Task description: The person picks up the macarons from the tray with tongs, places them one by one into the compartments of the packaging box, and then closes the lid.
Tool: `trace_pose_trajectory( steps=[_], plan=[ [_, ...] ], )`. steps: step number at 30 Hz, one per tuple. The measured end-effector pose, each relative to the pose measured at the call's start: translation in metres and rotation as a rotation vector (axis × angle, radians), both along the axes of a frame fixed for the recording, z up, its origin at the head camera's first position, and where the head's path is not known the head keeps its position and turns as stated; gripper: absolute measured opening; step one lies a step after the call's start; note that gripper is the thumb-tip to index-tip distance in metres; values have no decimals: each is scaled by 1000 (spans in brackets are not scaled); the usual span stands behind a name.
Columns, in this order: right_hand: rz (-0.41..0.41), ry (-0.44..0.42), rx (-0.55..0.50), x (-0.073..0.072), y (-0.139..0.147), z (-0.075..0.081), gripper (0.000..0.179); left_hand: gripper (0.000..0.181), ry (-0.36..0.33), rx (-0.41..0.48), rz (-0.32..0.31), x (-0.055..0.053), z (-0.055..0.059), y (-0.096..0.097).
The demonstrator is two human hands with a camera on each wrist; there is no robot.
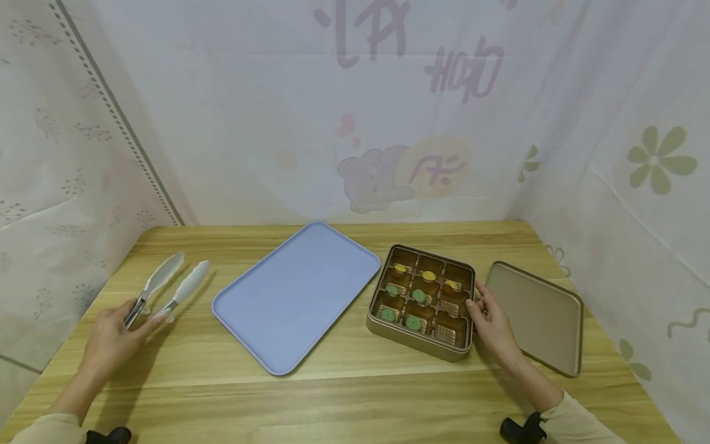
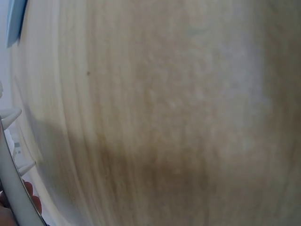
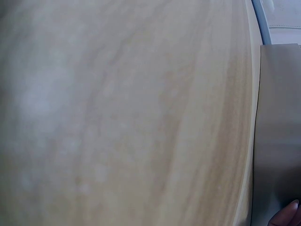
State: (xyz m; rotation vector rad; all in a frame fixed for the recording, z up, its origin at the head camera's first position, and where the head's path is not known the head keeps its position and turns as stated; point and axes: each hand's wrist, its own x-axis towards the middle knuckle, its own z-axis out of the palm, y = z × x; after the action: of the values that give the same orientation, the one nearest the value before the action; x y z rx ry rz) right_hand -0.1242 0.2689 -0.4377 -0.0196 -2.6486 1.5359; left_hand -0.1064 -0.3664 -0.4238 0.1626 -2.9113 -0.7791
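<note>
At the left, my left hand (image 1: 111, 339) holds a pair of tongs (image 1: 161, 274) with metal handles and pale tips, its two arms spread apart. One handle of the tongs (image 2: 16, 188) shows at the left edge of the left wrist view. On the right, my right hand (image 1: 493, 324) grips the right wall of a square bronze tin (image 1: 416, 338). That tin's wall (image 3: 280, 127) fills the right edge of the right wrist view. Its brown divided insert holds small green pieces (image 1: 413, 322) and yellow pieces (image 1: 428, 275), one per filled compartment; the right column's nearer compartments look bare.
A light blue rectangular tray (image 1: 294, 296) lies askew between the tongs and the tin, its far right corner close to the tin. The tin's flat bronze lid (image 1: 546, 320) lies right of my right hand. Printed cloth (image 1: 249, 123) hangs behind the wooden table (image 1: 344, 407).
</note>
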Motion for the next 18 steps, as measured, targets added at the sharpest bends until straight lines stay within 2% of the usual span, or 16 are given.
trace_pose_trajectory(
  steps=[10, 18],
  plan=[
    [0, 20, 22, 0, 0, 0, 58, 78, 18, -12, -27, 1, -3, -2],
    [2, -17, 18, 0, -1, 1, 60, 85, -33, 11, -53, 1, -2, -2]
  ],
)
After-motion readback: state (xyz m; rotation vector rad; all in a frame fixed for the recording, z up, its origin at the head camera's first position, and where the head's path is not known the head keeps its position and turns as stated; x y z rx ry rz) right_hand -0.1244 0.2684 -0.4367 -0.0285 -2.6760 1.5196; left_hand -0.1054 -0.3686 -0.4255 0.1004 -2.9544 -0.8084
